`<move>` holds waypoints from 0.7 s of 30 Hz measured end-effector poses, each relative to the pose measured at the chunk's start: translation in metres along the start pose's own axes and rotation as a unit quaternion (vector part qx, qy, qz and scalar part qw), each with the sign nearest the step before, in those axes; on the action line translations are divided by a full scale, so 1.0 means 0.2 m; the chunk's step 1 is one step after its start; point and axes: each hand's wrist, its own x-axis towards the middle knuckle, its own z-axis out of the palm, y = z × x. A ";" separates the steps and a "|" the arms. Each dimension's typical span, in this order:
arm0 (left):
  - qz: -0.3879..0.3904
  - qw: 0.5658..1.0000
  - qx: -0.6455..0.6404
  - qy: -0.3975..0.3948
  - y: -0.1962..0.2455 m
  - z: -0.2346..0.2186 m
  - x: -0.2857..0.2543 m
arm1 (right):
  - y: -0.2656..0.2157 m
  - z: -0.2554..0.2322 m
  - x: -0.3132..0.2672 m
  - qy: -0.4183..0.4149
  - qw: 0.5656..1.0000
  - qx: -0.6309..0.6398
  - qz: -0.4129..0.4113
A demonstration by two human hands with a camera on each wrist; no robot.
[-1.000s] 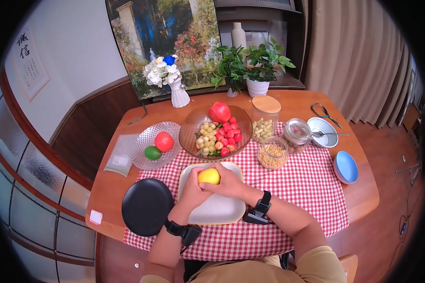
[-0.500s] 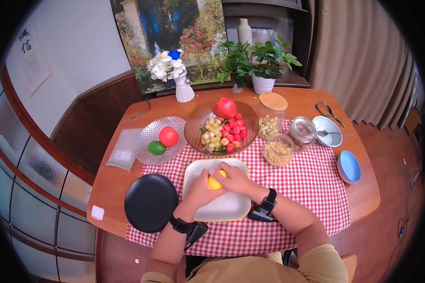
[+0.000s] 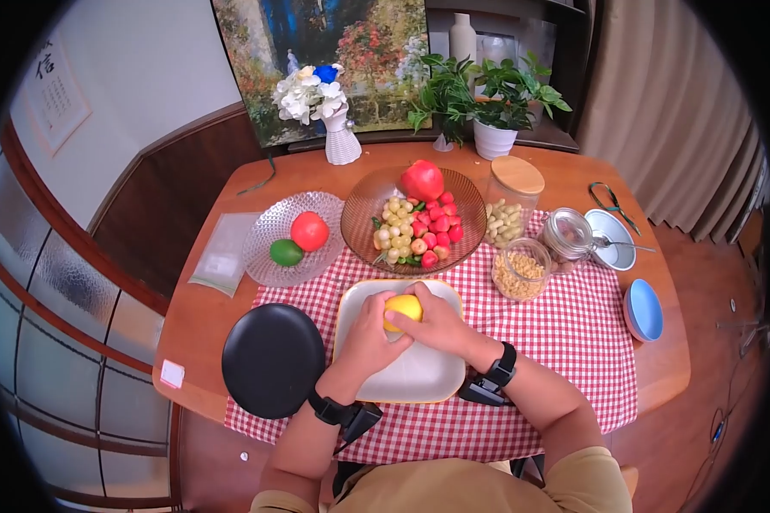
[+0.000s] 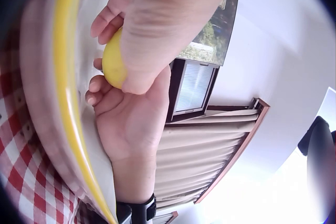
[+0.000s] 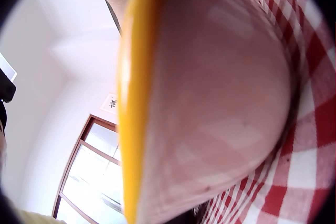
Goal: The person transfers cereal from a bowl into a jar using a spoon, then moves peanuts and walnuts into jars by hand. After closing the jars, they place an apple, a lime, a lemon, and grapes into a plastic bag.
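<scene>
A yellow lemon (image 3: pixel 405 309) is held between both hands over a white rectangular dish (image 3: pixel 411 383) with a yellow rim. My left hand (image 3: pixel 368 338) grips its left side, the thumb lying across the near side. The right hand (image 3: pixel 443 325) curls round it from the right, fingers at its far side. In the left wrist view the lemon (image 4: pixel 113 61) shows between the two hands, partly covered by the left. The right wrist view is mostly filled by the dish's outer wall (image 5: pixel 215 93), and the lemon is hidden there.
A black plate (image 3: pixel 274 361) lies left of the dish. Behind stand a clear bowl (image 3: pixel 265 265) with a green and a red fruit, and a brown glass bowl (image 3: pixel 359 224) of fruit. Jars, including one of peanuts (image 3: pixel 503 222), and a blue bowl (image 3: pixel 644 309) are at right.
Both hands have kept hold of the lemon over the dish while turning it slightly; more of it shows than half a second ago. The head view has shifted a little.
</scene>
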 end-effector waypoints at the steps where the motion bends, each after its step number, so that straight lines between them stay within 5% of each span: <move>1: -0.027 0.998 -0.048 -0.027 -0.02 0.00 0.00 | -0.02 -0.01 0.00 -0.010 1.000 -0.029 0.008; 8: -0.062 0.998 0.007 -0.011 0.06 -0.02 0.01 | 0.05 -0.01 0.01 -0.029 0.997 0.049 0.049; 10: -0.155 0.981 0.035 -0.113 0.09 -0.04 0.01 | 0.01 -0.01 0.00 -0.049 0.998 -0.033 0.036; 14: -0.108 0.991 0.006 -0.084 0.05 0.00 -0.01 | 0.04 0.00 0.01 -0.061 0.995 -0.057 0.047; 16: 0.006 1.000 -0.010 -0.009 0.02 0.02 -0.01 | 0.11 0.02 0.02 -0.016 1.000 0.016 0.011; 21: -0.071 0.996 -0.003 -0.052 0.04 0.00 -0.01 | 0.02 0.00 -0.01 -0.029 1.000 0.005 0.011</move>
